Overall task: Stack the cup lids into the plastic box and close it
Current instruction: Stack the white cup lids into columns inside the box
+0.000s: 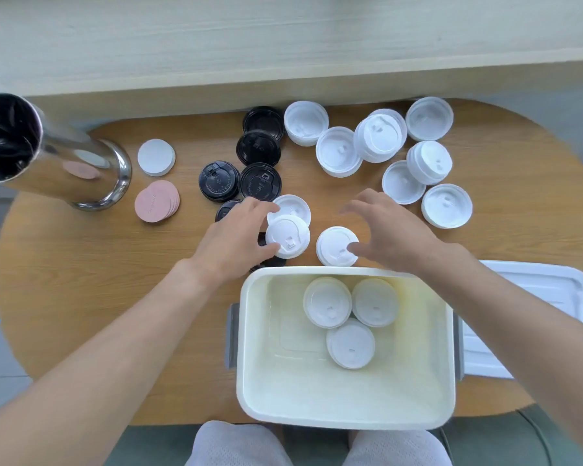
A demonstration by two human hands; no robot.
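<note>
lids (347, 322): 3 white stacks in box (347, 405) | left hand (231, 238) grips white lid (288, 240)

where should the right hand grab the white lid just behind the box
Probably by its round rim, from above. The white lid lies flat, dome up, apart from other lids, so the right hand can pinch across opposite edges.

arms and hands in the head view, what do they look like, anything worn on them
Both forearms are bare up to the frame edge, no sleeves showing. The left hand and right hand wear no gloves, and no rings, watch or wristband can be seen. Nails look short and unpainted.
</note>
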